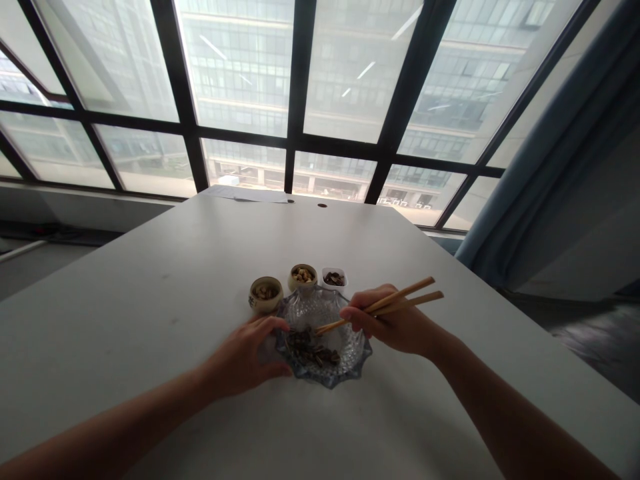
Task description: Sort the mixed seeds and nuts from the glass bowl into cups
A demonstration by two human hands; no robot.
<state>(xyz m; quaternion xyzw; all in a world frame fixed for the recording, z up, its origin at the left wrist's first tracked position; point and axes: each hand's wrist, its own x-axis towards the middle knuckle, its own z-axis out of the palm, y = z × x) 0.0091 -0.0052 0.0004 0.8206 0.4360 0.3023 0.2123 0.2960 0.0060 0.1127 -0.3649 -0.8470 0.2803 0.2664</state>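
Note:
A clear glass bowl (353, 357) with a scalloped rim stands on the white table. Dark dried pieces (315, 350), perhaps seeds, lie in its near left part. My left hand (245, 360) grips the bowl's left rim, thumb at the near side and fingers at the far side. In my right hand (393, 327) is a pair of wooden chopsticks (407, 298), their tips down in the bowl by the dark pieces. Whether the tips pinch a piece is too small to tell.
Behind the bowl stand two small round cups, a left cup (265, 293) and a middle cup (303, 276), both holding brownish pieces. Beside them is a small white dish (334, 278) with dark pieces. Papers (245, 194) lie at the table's far edge, before the windows. A curtain (540, 180) hangs right.

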